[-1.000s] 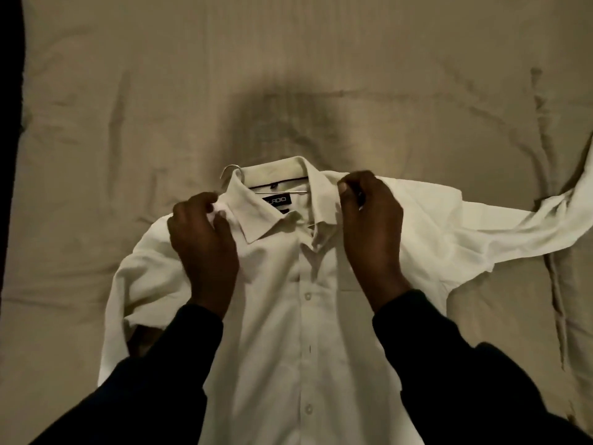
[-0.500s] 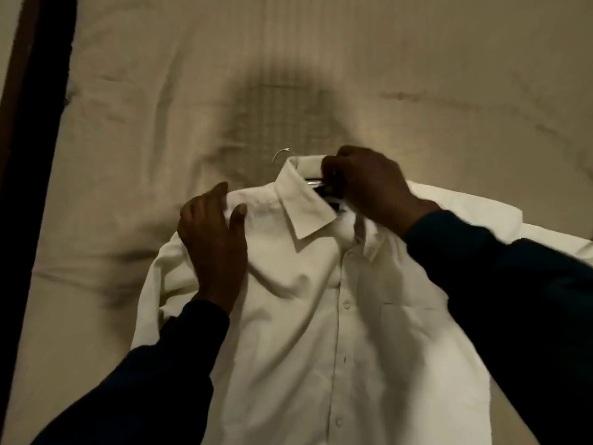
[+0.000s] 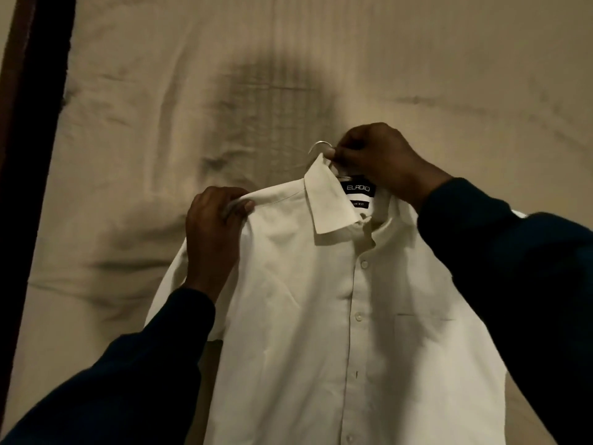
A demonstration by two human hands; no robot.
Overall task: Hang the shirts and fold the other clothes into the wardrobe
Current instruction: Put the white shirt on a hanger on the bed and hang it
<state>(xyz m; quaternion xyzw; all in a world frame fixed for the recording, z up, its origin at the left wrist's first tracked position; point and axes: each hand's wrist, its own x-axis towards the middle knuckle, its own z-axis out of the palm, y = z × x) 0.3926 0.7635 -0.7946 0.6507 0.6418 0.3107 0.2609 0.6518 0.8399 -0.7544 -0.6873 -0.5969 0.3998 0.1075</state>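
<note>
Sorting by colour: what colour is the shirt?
White shirt, seen in the head view.

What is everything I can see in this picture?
shirt: one, white, held up over the bed, collar at top
label: one, black, inside the collar
hanger: one, pale hook showing above the collar; the rest hidden in the shirt
bedsheet: one, beige, creased, behind the shirt
bed frame: one, dark, left edge
left hand: one, grips the shirt's shoulder
right hand: one, pinches the hanger at the collar
sleeves: two, dark, bottom corners
</note>
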